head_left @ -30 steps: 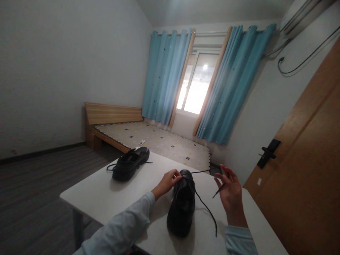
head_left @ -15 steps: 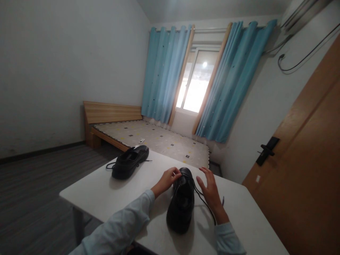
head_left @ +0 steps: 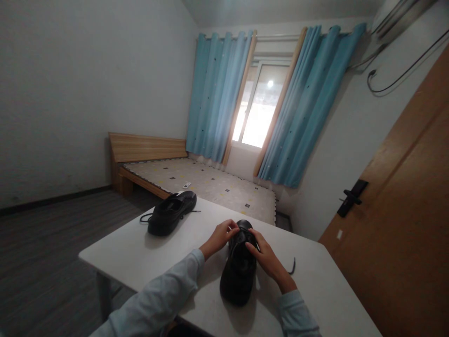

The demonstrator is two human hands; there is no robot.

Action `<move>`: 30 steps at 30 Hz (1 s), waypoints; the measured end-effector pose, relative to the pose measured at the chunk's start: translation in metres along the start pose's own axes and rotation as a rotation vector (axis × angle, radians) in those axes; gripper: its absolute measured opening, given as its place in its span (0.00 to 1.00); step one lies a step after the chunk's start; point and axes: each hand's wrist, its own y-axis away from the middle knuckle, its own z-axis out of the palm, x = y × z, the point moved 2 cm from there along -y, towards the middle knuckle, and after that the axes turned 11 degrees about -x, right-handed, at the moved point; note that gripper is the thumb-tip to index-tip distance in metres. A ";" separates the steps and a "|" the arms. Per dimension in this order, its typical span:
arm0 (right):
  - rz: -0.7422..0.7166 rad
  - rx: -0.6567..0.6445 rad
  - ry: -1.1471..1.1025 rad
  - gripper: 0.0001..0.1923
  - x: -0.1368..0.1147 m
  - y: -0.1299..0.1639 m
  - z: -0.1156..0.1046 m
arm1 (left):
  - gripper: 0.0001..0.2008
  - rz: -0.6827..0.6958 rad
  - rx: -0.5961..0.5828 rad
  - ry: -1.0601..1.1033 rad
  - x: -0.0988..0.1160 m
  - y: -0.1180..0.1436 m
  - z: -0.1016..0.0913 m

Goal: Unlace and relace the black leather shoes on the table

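A black lace-up shoe (head_left: 237,283) rests on the white table (head_left: 315,281) in front of me, toe pointing away and heel toward me. My left hand (head_left: 220,238) is closed in a pinch at its lacing, on the left side; whether a lace lies between the fingertips is too small to tell. On the other side my right hand (head_left: 265,256) grips the upper, thumb by the opening and fingers along the lacing. A loose lace end (head_left: 293,267) shows on the tabletop right of that hand. The other black shoe (head_left: 163,222) stands farther left, its laces hanging loose.
Beyond the table is a bed (head_left: 210,180) with a patterned mattress, a small white remote (head_left: 186,186) lying on it. Blue curtains (head_left: 219,98) flank the window. A wooden door (head_left: 393,224) with a black handle stands at the right.
My right hand has moved left from the air beside the near shoe and closed on its lacing area. My left hand keeps its pinch. The lace on the right has shifted.
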 end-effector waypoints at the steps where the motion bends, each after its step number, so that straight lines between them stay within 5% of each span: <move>1: 0.001 0.006 -0.004 0.25 0.000 0.000 0.000 | 0.10 -0.002 -0.001 -0.007 0.000 0.000 0.000; 30: 0.034 -0.036 0.109 0.27 0.002 -0.001 0.000 | 0.12 0.011 -0.034 0.025 -0.003 -0.001 0.001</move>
